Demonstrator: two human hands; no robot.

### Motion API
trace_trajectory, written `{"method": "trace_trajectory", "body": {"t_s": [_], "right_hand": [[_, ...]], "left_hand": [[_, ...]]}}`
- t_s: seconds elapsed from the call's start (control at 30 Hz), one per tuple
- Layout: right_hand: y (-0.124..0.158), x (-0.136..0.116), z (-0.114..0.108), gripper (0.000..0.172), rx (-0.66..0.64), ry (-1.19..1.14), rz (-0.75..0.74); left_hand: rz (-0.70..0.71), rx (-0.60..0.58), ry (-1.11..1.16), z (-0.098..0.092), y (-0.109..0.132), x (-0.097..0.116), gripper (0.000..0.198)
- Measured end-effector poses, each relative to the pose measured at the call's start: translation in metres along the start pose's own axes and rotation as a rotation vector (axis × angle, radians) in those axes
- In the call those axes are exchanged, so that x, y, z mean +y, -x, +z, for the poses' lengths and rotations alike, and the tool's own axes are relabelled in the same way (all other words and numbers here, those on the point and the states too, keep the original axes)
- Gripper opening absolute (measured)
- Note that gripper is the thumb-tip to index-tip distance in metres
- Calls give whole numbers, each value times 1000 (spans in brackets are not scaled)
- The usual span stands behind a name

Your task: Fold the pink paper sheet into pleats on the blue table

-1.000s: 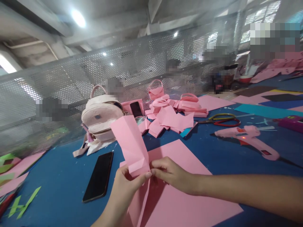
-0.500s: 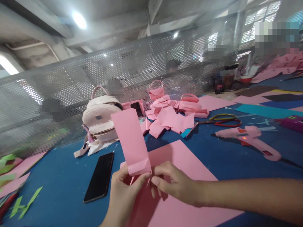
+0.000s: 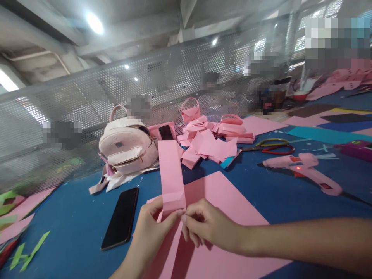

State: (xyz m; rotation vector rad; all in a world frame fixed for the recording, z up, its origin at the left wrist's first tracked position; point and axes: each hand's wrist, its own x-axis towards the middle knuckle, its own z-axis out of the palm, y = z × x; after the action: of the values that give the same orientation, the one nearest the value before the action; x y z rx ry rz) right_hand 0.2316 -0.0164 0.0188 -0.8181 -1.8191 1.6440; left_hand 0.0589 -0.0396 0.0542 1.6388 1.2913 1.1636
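Note:
A folded strip of pink paper (image 3: 171,170) stands up between my two hands, with a crease near its lower end. My left hand (image 3: 152,228) grips the strip's lower part between thumb and fingers. My right hand (image 3: 206,223) pinches at the strip's lower right corner, its thumb and forefinger close to my left thumb. Another length of pink paper runs down below the left hand. Beneath both hands lies a large sheet of pink paper (image 3: 226,205) on the blue table (image 3: 75,221).
A black phone (image 3: 120,219) lies at left, near a pale backpack (image 3: 126,145). Folded pink paper pieces (image 3: 207,143) are piled behind. On the right are scissors (image 3: 274,146) and a pink glue gun (image 3: 303,168). Green paper scraps (image 3: 36,250) lie far left. A perforated metal screen (image 3: 95,104) stands behind.
The strip's upper end has swung right and the strip is now more upright. A length of pink paper now shows below my left hand. Both hands keep hold near the crease.

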Motion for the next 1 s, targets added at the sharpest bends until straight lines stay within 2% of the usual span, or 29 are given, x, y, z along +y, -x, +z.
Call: {"method": "trace_trajectory", "body": {"t_s": [0.23, 0.4, 0.6, 0.77, 1.0], "right_hand": [[0, -5, -1, 29, -19, -8, 34], [0, -12, -1, 25, -16, 7, 33], [2, -15, -1, 24, 3, 36, 30], [4, -17, -1, 23, -5, 67, 26], [3, -14, -2, 23, 0, 104, 29]], "left_hand": [[64, 96, -116, 4, 5, 7, 16], [173, 141, -165, 5, 7, 7, 12], [325, 142, -228, 4, 9, 5, 13], [455, 100, -299, 1, 8, 4, 18], [405, 136, -296, 4, 9, 0, 13]]}}
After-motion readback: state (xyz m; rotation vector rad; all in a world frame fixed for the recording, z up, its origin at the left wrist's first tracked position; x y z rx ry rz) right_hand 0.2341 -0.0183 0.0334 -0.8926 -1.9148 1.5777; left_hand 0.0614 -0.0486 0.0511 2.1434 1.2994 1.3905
